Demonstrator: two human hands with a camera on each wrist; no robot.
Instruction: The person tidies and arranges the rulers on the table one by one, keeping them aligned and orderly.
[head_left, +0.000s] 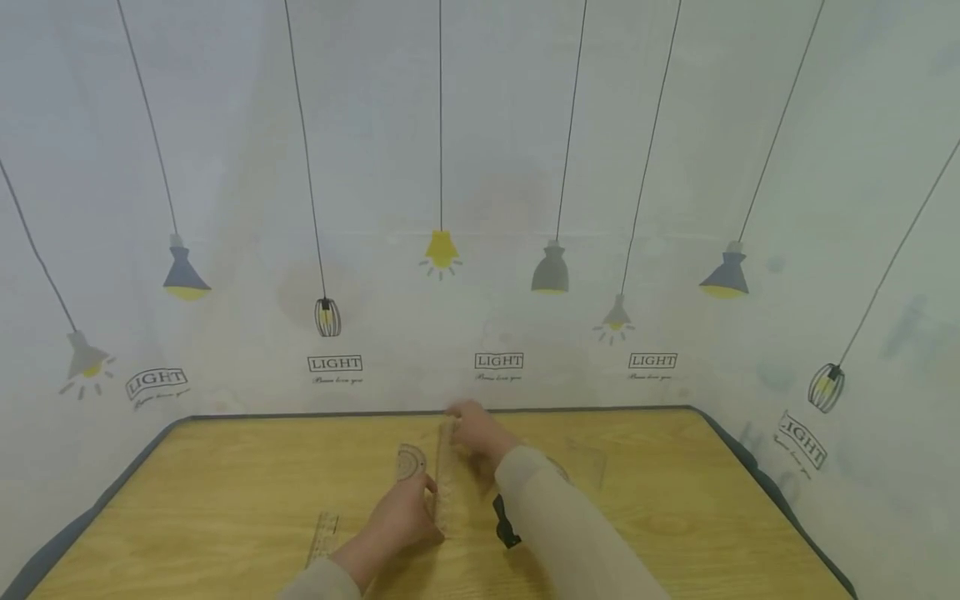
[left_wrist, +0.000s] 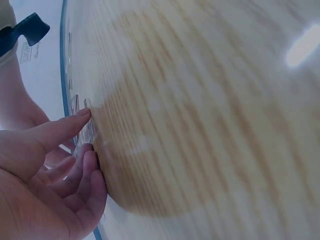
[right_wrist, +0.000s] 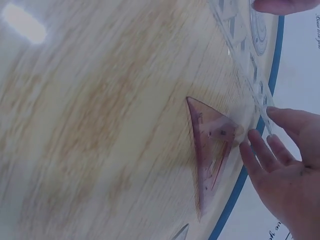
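Note:
A long clear ruler (head_left: 446,475) with cut-out shapes along it lies lengthwise between both hands. My left hand (head_left: 401,512) holds its near end, thumb and fingertips at its edges; in the left wrist view the left hand (left_wrist: 60,175) has its fingers bent low at the tabletop. At the far end, my right hand (head_left: 480,433) pinches the ruler between thumb and fingertips, as the right wrist view shows with the hand (right_wrist: 287,155) palm up to the camera. A pink set square (right_wrist: 212,150) lies just beside those fingers. A clear protractor (head_left: 410,461) lies left of the ruler.
A shorter clear ruler (head_left: 324,536) lies left of my left wrist. Beyond the right forearm lies a clear set square (head_left: 592,467). A black strap piece (head_left: 506,523) hangs at the right sleeve. The wooden table (head_left: 187,500) ends at a wall (head_left: 405,333) printed with lamps.

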